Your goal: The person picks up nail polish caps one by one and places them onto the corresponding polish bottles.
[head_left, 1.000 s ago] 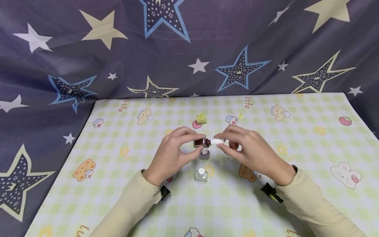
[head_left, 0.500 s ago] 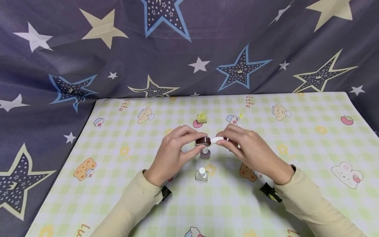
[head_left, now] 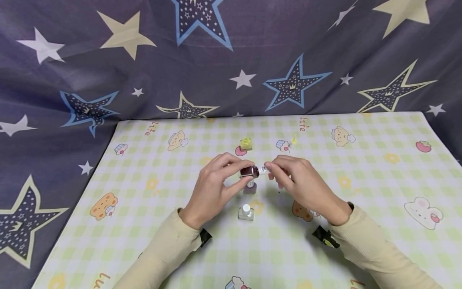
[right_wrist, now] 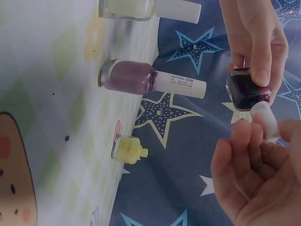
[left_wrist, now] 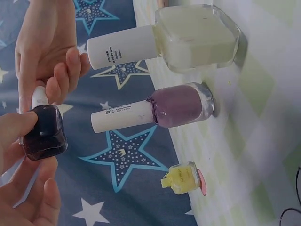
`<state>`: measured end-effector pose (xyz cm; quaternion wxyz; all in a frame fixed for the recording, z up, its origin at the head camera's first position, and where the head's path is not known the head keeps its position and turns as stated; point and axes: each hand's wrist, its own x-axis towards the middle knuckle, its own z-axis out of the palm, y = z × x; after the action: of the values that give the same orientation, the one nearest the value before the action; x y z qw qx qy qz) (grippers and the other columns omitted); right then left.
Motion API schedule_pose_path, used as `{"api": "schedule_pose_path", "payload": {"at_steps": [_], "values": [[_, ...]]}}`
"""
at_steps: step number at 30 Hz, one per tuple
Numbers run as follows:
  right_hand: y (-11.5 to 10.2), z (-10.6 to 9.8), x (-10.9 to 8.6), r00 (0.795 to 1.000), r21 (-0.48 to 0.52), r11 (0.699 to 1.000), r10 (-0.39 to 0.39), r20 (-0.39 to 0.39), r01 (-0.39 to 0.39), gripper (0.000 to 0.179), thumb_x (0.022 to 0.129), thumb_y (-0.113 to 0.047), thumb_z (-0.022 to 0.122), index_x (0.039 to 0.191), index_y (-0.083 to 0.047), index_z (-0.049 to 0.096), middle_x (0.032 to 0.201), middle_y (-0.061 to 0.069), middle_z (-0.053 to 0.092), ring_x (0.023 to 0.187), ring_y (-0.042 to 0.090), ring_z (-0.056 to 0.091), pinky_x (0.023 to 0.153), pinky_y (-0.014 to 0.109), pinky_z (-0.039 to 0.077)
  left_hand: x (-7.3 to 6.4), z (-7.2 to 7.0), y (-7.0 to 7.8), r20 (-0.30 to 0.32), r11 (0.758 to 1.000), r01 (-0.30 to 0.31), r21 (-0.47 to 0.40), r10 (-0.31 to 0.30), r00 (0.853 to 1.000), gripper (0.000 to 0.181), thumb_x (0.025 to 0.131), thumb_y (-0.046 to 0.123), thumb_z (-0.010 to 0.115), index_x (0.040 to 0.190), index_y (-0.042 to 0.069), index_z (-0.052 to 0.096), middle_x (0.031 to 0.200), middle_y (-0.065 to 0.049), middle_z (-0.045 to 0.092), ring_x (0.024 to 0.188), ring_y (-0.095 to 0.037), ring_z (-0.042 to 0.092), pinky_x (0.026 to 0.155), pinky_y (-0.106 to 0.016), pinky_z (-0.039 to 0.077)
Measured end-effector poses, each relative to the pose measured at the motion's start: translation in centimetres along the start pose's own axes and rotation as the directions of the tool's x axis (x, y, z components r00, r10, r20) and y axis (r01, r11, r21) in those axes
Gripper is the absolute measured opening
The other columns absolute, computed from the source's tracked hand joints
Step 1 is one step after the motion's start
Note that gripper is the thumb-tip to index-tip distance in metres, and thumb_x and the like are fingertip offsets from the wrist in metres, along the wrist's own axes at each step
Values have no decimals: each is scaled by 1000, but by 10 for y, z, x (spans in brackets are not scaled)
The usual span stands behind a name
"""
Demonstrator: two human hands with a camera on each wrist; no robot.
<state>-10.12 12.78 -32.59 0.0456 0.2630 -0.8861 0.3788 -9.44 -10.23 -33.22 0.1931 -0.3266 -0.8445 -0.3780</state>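
My left hand (head_left: 213, 184) pinches the glass body of a dark red nail polish bottle (head_left: 248, 171) between thumb and fingers. The bottle lies nearly level above the table, its neck toward my right hand (head_left: 301, 182). On its neck sits a white cap (right_wrist: 266, 123), which the right thumb and fingers pinch. In the head view, a purple nail polish bottle (head_left: 250, 188) with a white cap stands upright just below the held one. Nearer me is a pale, milky nail polish bottle (head_left: 246, 214), also white-capped. Behind the hands stands a small yellow nail polish bottle (head_left: 246, 144) with its threaded neck bare.
A small bright yellow item (head_left: 294, 141) lies on the table behind my right hand. The table wears a green and white checked cloth (head_left: 361, 249) printed with cartoon figures. A dark curtain with stars (head_left: 252, 48) hangs behind the far edge.
My right fingers have shifted round the white cap and curled in more, and the right hand has moved slightly left. The bottle has risen a little in my left hand's grip.
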Motion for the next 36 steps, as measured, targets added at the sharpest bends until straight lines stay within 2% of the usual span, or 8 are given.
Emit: {"api": "schedule_pose_path", "payload": {"at_steps": [4, 7, 9, 15, 24, 29, 33, 36], "values": [[1, -3, -1, 1000, -2, 1000, -7, -13, 7, 25, 104, -29, 52, 89, -21, 69, 78, -8, 63, 64, 5, 55, 61, 26, 48, 1, -1, 0, 14, 1000, 2, 2, -2, 1000, 25, 90, 21, 75, 113, 12, 74, 104, 3, 66, 93, -9, 58, 77, -25, 48], [2, -7, -3, 995, -24, 996, -91, -40, 90, 13, 99, -26, 63, 107, -20, 71, 93, -9, 68, 74, 3, 60, 69, 27, 52, 1, -2, -1, 27, 1000, 14, 12, -15, 1000, 25, 91, 22, 74, 114, 12, 74, 106, 3, 66, 95, -9, 58, 80, -26, 49], [2, -9, -3, 984, -52, 984, -171, -52, 169, 25, 94, -21, 69, 119, -19, 69, 103, -8, 69, 79, 3, 62, 84, 29, 55, 1, -3, -2, 31, 1000, 24, 15, -25, 999, 26, 91, 22, 74, 115, 11, 74, 106, 3, 67, 96, -10, 59, 82, -27, 49], [4, -9, -2, 942, -119, 943, -323, -93, 311, 29, 89, -8, 74, 117, -14, 71, 103, -3, 71, 75, 3, 63, 97, 34, 52, 0, -4, -1, 52, 999, 34, 10, -35, 998, 26, 92, 23, 72, 116, 11, 72, 108, 3, 66, 102, -10, 61, 88, -29, 50], [4, -6, -3, 942, -134, 944, -315, -114, 300, 17, 94, -16, 68, 110, -13, 72, 100, -6, 70, 67, 1, 52, 72, 22, 50, -1, -2, 1, 46, 999, 25, 32, -26, 999, 25, 95, 23, 67, 118, 12, 70, 110, 1, 65, 103, -11, 61, 87, -30, 51], [4, -3, -1, 945, -146, 949, -300, -129, 281, 11, 97, -18, 65, 104, -14, 71, 92, -7, 67, 67, 0, 52, 82, 25, 52, 0, -1, 1, 18, 999, 10, 30, -11, 1000, 24, 95, 23, 68, 117, 13, 71, 108, 2, 64, 103, -11, 60, 86, -28, 50], [4, -1, -1, 965, -111, 971, -226, -135, 212, 10, 99, -20, 62, 95, -17, 70, 80, -10, 61, 63, -1, 50, 80, 26, 53, 1, 1, 3, -10, 999, -6, 32, 6, 1000, 24, 94, 23, 69, 116, 13, 71, 105, 2, 65, 99, -11, 60, 82, -27, 49], [3, 0, -1, 980, -67, 987, -152, -125, 144, 16, 100, -21, 60, 87, -20, 69, 75, -12, 59, 61, -1, 51, 64, 23, 49, 1, 1, 4, -18, 999, -14, 37, 14, 1000, 24, 93, 23, 70, 116, 14, 72, 104, 2, 65, 98, -11, 60, 81, -27, 48]]}}
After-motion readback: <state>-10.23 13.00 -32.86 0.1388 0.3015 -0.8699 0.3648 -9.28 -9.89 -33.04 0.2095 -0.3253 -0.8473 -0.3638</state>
